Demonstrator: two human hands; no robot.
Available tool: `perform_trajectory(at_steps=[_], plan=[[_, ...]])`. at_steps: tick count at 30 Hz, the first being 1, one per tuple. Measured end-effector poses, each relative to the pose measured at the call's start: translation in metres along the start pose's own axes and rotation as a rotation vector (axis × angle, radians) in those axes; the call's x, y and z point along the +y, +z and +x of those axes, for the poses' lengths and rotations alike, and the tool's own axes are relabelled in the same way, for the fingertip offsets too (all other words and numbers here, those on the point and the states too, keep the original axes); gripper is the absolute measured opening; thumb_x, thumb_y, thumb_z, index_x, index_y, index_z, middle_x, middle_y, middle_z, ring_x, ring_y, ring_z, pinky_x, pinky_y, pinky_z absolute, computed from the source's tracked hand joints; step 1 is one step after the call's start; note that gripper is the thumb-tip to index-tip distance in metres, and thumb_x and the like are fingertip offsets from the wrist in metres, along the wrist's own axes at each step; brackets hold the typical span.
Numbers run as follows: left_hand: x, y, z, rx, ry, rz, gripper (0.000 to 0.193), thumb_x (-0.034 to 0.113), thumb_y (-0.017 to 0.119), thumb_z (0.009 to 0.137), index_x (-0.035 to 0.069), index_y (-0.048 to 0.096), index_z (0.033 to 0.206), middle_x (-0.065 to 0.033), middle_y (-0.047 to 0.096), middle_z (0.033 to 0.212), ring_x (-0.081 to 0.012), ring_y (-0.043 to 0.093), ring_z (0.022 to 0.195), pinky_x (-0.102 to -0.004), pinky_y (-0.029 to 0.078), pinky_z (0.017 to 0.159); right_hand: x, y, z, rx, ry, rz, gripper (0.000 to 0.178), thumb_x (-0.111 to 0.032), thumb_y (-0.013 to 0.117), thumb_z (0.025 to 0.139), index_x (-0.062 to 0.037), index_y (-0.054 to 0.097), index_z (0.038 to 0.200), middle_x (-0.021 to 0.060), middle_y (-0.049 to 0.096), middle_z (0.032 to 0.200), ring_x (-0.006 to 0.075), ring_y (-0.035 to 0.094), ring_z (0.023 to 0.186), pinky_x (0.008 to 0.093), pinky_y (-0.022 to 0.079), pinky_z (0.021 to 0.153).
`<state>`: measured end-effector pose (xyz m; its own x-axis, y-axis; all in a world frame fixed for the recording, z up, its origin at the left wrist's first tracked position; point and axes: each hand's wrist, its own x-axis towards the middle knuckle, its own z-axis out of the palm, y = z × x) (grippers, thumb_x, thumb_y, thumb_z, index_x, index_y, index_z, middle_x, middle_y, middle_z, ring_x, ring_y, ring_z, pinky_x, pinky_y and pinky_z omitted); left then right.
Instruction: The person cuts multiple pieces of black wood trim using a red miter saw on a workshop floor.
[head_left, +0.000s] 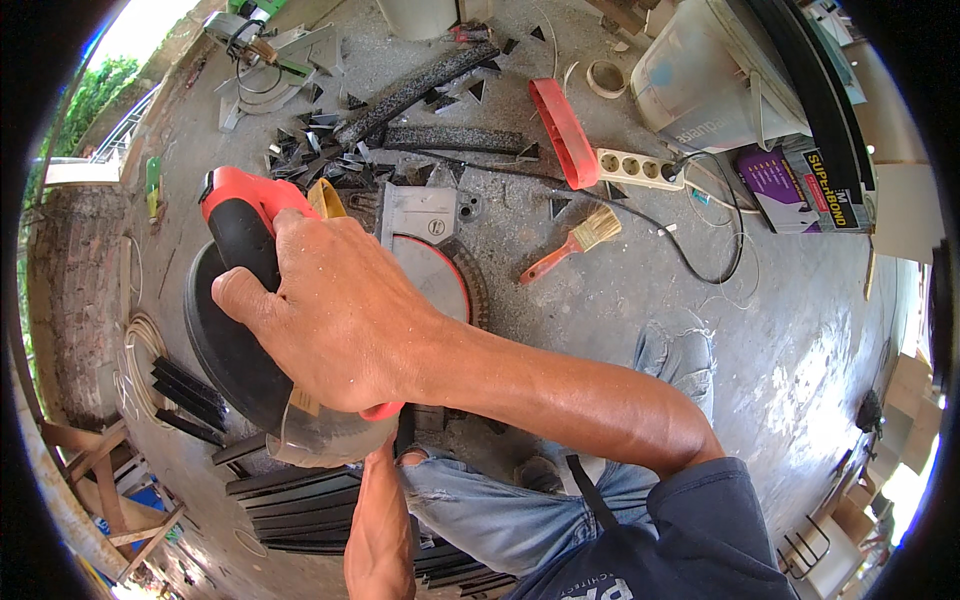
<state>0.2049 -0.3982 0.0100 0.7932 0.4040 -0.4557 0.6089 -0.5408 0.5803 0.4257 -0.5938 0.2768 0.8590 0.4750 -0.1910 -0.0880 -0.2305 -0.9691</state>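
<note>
Centrally, the right hand [340, 320] is wrapped tight around the red-and-black handle [245, 215] of a chop saw [300, 330] standing on the concrete floor [620, 330]. Handle's long axis runs up-left to down-right, straight ahead of the knees; the saw blade [435, 275] shows just right of the knuckles, near upright. Left forearm rises from the lower edge under the saw body; the left hand is hidden, so its grip cannot be told. Black strips [300, 500] lie stacked down-left, near the left arm. Right hand is the one on the saw.
</note>
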Motion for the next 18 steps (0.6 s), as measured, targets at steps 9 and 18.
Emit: perform_trajectory(at_steps=[9, 18], plan=[[-0.0032, -0.0011, -0.0026, -0.001, -0.006, -0.001, 0.034, 0.018, 0.078, 0.076, -0.006, 0.064, 0.094, -0.0290, 0.068, 0.090, -0.0461, 0.068, 0.088, -0.0494, 0.054, 0.079, -0.0012, 0.0006, -0.0006, -0.003, 0.017, 0.017, 0.050, -0.031, 0.054, 0.095, 0.0176, 0.060, 0.087, 0.0331, 0.064, 0.077, 0.0465, 0.068, 0.081, 0.0493, 0.054, 0.078], [-0.0035, -0.0001, -0.0021, -0.007, -0.006, -0.007, 0.034, 0.019, 0.079, 0.076, -0.006, 0.064, 0.094, -0.0286, 0.069, 0.089, -0.0457, 0.068, 0.088, -0.0493, 0.054, 0.079, -0.0012, 0.0010, -0.0002, 0.014, 0.019, -0.007, 0.048, -0.031, 0.054, 0.094, 0.0156, 0.060, 0.085, 0.0321, 0.065, 0.077, 0.0457, 0.068, 0.080, 0.0488, 0.053, 0.078]])
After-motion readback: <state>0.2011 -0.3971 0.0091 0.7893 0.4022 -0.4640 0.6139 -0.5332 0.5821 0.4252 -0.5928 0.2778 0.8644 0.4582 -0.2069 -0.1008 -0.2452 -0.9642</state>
